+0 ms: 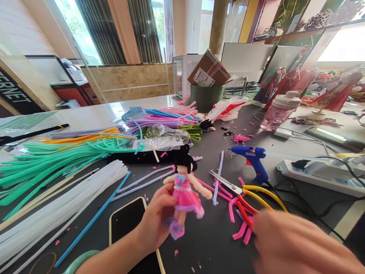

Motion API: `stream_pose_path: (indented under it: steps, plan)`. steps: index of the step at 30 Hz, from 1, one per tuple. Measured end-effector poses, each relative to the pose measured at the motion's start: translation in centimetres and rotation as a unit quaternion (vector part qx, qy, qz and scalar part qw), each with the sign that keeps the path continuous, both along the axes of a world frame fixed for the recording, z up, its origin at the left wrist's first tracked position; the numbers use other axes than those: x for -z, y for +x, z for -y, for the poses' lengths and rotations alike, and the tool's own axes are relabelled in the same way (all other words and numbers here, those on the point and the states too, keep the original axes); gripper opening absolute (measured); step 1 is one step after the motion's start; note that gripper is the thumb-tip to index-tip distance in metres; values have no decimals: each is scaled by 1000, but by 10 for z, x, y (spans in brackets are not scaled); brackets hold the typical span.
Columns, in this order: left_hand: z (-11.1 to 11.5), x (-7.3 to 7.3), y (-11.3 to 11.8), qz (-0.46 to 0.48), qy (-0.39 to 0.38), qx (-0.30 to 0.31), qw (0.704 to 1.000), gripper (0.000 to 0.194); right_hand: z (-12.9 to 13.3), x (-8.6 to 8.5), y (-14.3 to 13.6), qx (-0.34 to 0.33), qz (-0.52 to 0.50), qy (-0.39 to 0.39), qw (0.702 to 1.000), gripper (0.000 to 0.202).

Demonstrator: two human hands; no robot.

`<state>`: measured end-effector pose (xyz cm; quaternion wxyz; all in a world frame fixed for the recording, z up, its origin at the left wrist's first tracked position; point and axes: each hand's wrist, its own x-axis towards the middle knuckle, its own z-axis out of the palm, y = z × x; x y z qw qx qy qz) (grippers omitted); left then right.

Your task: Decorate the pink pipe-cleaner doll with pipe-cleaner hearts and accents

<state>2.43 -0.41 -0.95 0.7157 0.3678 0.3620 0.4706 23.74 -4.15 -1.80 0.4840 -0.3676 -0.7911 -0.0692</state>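
My left hand [156,213] is closed around a small pipe-cleaner doll [184,190], held upright above the table. The doll has black hair with a bun, a pink dress with a blue flower at the chest, and purple shoes. Its pale arms stick out to both sides. Smeared by motion, my right hand [296,243] is at the lower right, close to the scissors [234,188]. Whether it touches their handles cannot be made out. The scissors lie open, with yellow and red handles near them, among cut pink pipe-cleaner pieces [231,211].
A blue glue gun [253,158] lies beside a white power strip [319,176] with cables. Green pipe cleaners [57,156] and white ones [65,205] cover the left. A phone [128,219] lies under my left forearm. A pink bottle [281,110] stands at the back right.
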Motion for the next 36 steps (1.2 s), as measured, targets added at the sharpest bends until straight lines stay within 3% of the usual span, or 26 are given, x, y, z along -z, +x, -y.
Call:
stream_pose_path:
  steps: [3,6,11,15,18,23,30,36]
  plan:
    - [0,-2,-4,43,-13,69,997,27,-12,-38,-8,22,43,-48,998,11]
    - [0,2,-6,75,-23,125,989,41,-29,-50,-17,37,67,-64,995,17]
    - [0,10,-5,107,-29,176,978,46,-41,-41,-29,8,74,-66,995,23]
    - [1,7,-3,109,-36,188,975,40,-41,-42,-36,7,87,-85,993,17]
    - [1,4,-1,107,-39,187,976,39,-39,-41,-40,26,112,-69,991,17]
    - [2,7,-3,92,-43,177,979,38,-37,-36,-43,83,136,-7,987,38]
    - [6,16,-6,17,-20,141,990,39,-36,-32,-49,67,111,4,992,41]
    - [11,-1,-3,-89,67,122,986,39,-35,-24,-47,24,64,-54,996,38]
